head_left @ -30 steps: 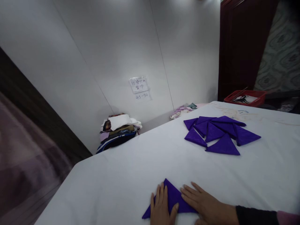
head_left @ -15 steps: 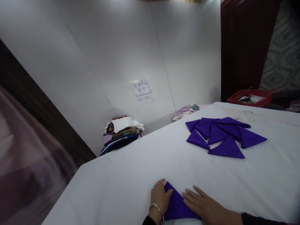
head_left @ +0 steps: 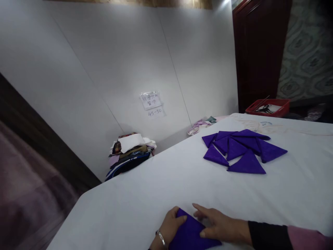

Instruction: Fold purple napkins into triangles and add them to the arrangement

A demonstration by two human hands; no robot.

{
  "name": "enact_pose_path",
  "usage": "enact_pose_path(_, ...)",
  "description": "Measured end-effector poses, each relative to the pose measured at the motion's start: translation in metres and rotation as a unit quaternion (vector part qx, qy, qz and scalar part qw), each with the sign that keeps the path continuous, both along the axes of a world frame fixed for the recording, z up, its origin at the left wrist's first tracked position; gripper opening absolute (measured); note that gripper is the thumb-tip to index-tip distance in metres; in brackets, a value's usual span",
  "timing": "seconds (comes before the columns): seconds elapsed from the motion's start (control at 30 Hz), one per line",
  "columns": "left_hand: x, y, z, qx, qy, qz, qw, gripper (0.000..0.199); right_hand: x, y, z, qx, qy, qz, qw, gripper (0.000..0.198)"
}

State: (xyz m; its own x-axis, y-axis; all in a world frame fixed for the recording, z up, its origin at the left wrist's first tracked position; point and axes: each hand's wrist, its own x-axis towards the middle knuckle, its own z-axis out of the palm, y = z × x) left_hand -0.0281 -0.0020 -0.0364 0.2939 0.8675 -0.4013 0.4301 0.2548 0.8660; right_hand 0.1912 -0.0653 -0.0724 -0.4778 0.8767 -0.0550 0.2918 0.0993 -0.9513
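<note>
A purple cloth napkin (head_left: 191,231), folded into a triangle, lies at the near edge of view; its lower part is cut off by the frame. My left hand (head_left: 170,225), with a bracelet at the wrist, grips its left side, thumb on top and fingers at the edge. At the right side is my right hand (head_left: 215,222), thumb touching the cloth and fingers spread beyond its sloping edge. Farther off to the right lies a loose group of several folded purple napkins (head_left: 236,149), some overlapping.
A white-covered table (head_left: 130,208) fills the foreground. Beyond its far edge stand a stack of folded clothes (head_left: 130,152) and some pinkish cloth (head_left: 197,127). A red basket (head_left: 282,110) holding scissors is at the far right. A handwritten sign (head_left: 152,101) hangs on the wall.
My right hand has gone from lying flat by the napkin's right edge to a raised pose with the thumb on the cloth. My left thumb now presses on top. The view has shifted slightly.
</note>
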Motion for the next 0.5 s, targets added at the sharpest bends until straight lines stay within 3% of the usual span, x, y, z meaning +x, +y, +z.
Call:
enact_pose_path(0.1,-0.006,0.0,-0.002,0.034,-0.037,-0.054,0.997,0.018,-0.016,0.02,-0.004,-0.065,0.045,0.002,0.997,0.092)
enact_pose_path(0.2,-0.009,0.002,-0.005,0.04,-0.053,-0.038,0.997,0.023,-0.021,0.033,-0.004,-0.118,0.044,-0.011,0.992,0.083)
enact_pose_path(0.33,-0.009,0.008,-0.011,0.028,-0.082,-0.008,0.996,0.027,-0.01,0.047,0.003,-0.129,0.031,-0.005,0.991,0.07)
enact_pose_path(0.5,0.003,0.02,-0.019,-0.023,-0.135,0.046,0.989,0.028,0.013,0.067,0.009,-0.13,0.008,0.01,0.991,0.067)
